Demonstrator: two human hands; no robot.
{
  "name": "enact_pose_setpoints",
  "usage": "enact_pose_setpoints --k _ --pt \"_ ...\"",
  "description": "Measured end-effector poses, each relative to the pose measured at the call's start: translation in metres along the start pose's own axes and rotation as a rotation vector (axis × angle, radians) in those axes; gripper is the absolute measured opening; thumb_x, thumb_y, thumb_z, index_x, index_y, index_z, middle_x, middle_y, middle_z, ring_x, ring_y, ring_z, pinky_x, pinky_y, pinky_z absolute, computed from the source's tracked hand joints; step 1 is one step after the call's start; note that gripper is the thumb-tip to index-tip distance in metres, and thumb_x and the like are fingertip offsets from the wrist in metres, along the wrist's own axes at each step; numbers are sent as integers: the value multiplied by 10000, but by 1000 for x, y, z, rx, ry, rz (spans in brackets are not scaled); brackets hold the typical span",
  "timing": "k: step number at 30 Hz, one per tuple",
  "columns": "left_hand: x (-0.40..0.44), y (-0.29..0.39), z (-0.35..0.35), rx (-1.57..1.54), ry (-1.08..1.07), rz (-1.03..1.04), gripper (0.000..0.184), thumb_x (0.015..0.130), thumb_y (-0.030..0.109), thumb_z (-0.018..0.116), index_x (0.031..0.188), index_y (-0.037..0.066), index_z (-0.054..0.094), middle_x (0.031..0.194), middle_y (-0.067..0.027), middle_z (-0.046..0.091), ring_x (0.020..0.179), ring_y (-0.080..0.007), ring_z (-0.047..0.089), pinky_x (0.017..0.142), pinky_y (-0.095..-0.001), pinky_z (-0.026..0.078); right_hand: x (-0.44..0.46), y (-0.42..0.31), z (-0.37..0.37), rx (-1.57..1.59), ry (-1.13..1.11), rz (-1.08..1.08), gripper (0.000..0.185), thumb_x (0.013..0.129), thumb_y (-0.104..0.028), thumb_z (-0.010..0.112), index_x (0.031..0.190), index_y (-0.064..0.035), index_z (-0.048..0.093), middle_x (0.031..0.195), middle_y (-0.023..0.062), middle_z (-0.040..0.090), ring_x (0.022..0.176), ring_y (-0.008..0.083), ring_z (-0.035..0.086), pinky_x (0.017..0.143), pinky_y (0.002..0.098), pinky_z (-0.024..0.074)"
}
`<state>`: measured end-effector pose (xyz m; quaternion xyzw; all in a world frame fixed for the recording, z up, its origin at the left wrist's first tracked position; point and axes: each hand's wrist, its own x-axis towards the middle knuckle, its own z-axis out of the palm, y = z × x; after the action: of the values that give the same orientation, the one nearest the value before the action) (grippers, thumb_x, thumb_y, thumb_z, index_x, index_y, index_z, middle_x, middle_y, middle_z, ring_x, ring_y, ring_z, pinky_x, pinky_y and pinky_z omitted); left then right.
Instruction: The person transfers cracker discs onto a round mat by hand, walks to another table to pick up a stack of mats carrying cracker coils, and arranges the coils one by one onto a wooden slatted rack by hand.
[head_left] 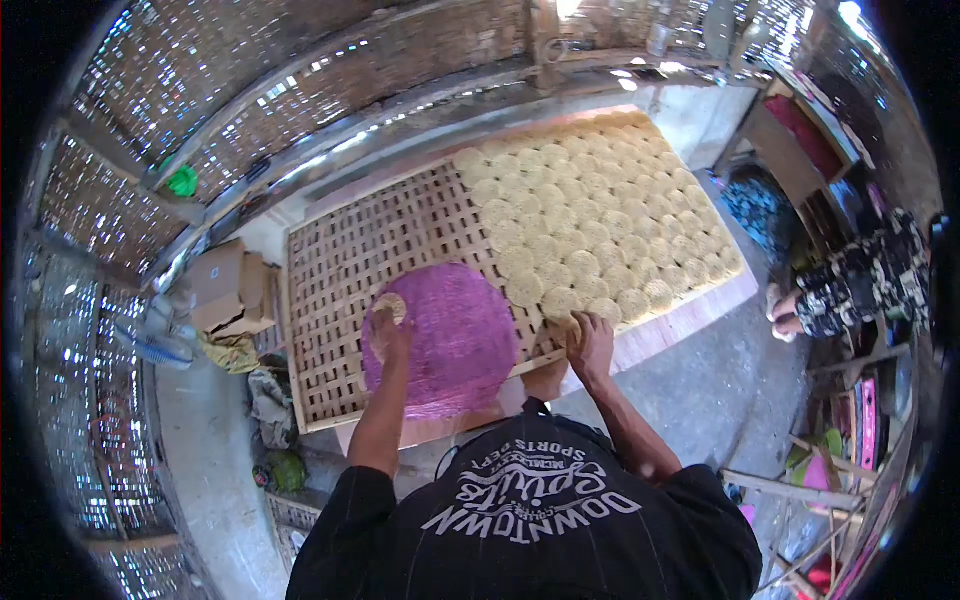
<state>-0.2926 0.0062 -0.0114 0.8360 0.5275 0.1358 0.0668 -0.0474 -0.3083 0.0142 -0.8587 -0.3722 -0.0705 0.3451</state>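
Observation:
My left hand (390, 338) is over the left part of a round purple mat (450, 330), its fingers closed on a round pale-yellow cracker (393, 306). At the front edge of a woven bamboo drying rack (375, 235), my right hand (592, 343) has its fingers curled around another cracker, mostly hidden by the hand. Rows of similar crackers (585, 215) cover the rack's right half, lying close together. The purple mat rests on the rack's bare slatted left half, overlapping the front edge.
Cardboard boxes (230, 287) stand left of the rack. A woven bamboo wall (330, 80) runs behind it. To the right, another person's legs in patterned clothing (865, 280) show beside a wooden cabinet (795, 135). Sticks and frames (800, 490) lie at lower right.

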Motion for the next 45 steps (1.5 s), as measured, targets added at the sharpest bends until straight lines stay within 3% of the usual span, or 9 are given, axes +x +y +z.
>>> enact_pose_setpoints --k 12,18,22,24,27,31,39,42,45 --pt "41 -13 13 594 -227 364 447 762 198 713 1185 86 624 1277 -177 525 1107 -368 558 877 -450 508 -18 -80 90 62 -665 -646 486 827 -343 654 1217 -56 610 1272 123 580 1206 319 504 1060 427 359" --pt "75 -38 16 117 -151 -117 284 755 219 710 1011 100 687 1040 -126 659 980 -343 631 786 -447 545 -22 -82 96 120 -699 -674 537 846 -393 638 1248 -41 589 1347 127 528 1291 309 439 1106 422 320" --pt "110 -101 13 141 5 -169 298 815 288 606 965 50 704 968 -162 688 925 -334 672 750 -485 559 -25 -79 101 158 -677 -656 522 845 -391 640 1236 -47 603 1365 125 516 1304 308 431 1108 426 326" --pt "138 -155 36 460 54 32 323 794 269 594 959 11 696 895 -178 697 884 -330 687 694 -478 575 -26 -81 100 172 -664 -632 493 845 -372 647 1216 -48 616 1347 125 532 1296 307 442 1104 426 333" --pt "123 -108 -52 -673 161 -624 354 777 228 548 974 -35 681 853 -204 693 772 -322 698 605 -438 590 -23 -87 96 218 -676 -573 480 830 -339 670 1216 -59 615 1299 117 570 1253 324 486 1061 434 379" --pt "104 -73 -59 -1131 93 -658 351 778 186 530 1010 -39 667 882 -185 681 679 -291 692 539 -379 591 -7 -104 82 490 -735 -171 446 873 -349 663 1201 -50 620 1130 121 662 1099 344 605 936 417 482" --pt "-53 60 -30 -1268 -864 -244 386 825 235 646 1116 -16 611 973 -150 664 802 -259 678 618 -339 580 11 -115 55 1180 -689 649 346 880 -223 688 1139 -7 611 968 61 656 892 134 623 768 302 514" --pt "-88 72 -12 -1205 -738 -140 469 853 189 617 1280 6 557 917 -114 674 732 -207 668 645 -337 564 -1 -78 67 1025 -544 600 287 864 -125 665 1112 8 611 907 53 653 797 125 612 701 293 509" --pt "-107 51 -9 -807 -436 46 584 825 257 691 1334 27 521 1092 -161 658 906 -274 670 804 -400 553 -2 -44 73 738 -430 434 266 863 -97 655 1092 30 604 904 51 650 798 122 601 703 283 500"
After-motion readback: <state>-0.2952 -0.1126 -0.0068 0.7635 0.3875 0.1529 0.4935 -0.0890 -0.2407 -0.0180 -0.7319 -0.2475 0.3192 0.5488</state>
